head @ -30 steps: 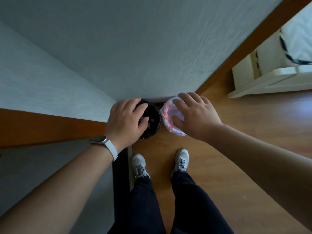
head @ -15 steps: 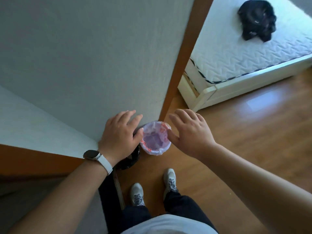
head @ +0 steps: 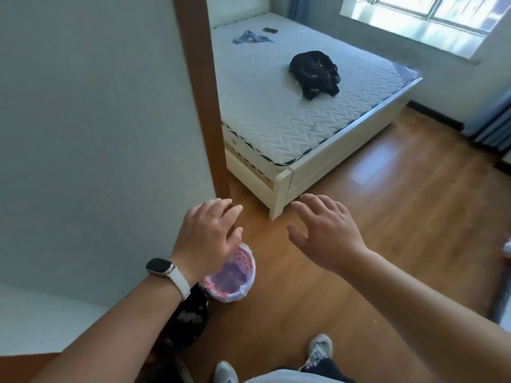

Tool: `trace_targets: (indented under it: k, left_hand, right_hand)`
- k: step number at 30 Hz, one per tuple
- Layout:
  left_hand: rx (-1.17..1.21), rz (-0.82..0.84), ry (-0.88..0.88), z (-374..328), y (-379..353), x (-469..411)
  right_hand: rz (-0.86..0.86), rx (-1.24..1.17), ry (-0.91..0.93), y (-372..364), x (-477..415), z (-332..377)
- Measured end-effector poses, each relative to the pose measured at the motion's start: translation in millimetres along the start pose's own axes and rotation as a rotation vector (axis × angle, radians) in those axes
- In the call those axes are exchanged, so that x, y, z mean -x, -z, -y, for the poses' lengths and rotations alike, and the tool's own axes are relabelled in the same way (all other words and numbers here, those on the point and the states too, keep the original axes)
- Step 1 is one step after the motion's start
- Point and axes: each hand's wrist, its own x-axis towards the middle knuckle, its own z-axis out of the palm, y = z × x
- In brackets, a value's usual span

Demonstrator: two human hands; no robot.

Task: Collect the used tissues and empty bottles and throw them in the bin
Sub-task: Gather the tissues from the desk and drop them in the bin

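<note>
White-strapped smartwatch [head: 166, 270] is sitting on the left wrist, whose left hand [head: 206, 236] is hovering spread and empty over the small bin [head: 238, 277] with its pink-printed bag, near the wall. Further right, the right hand [head: 325, 235] is hanging open, gripping nothing, above the wooden floor [head: 387, 222].

Bright daylight from window [head: 431, 20], glare patch on wood floor [head: 367, 167], wide-angle edge bending, slight softness
</note>
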Motion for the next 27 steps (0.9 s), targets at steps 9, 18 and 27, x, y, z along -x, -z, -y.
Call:
trace_targets:
  k: [9, 18, 27]
  left_hand:
    - [-0.012, -0.029, -0.142, -132, -16, -131]
    - [-0.02, -0.009, -0.329, -265, -46, -229]
    - [0.056, 0.018, -0.529, -340, -83, -309]
  right_hand:
    - [-0.153, 0.005, -0.165, 39, 19, -172]
    - [-0.203, 0.05, -0.374, 64, 63, -317]
    - [-0.189, 0.059, -0.605, 66, 97, -392]
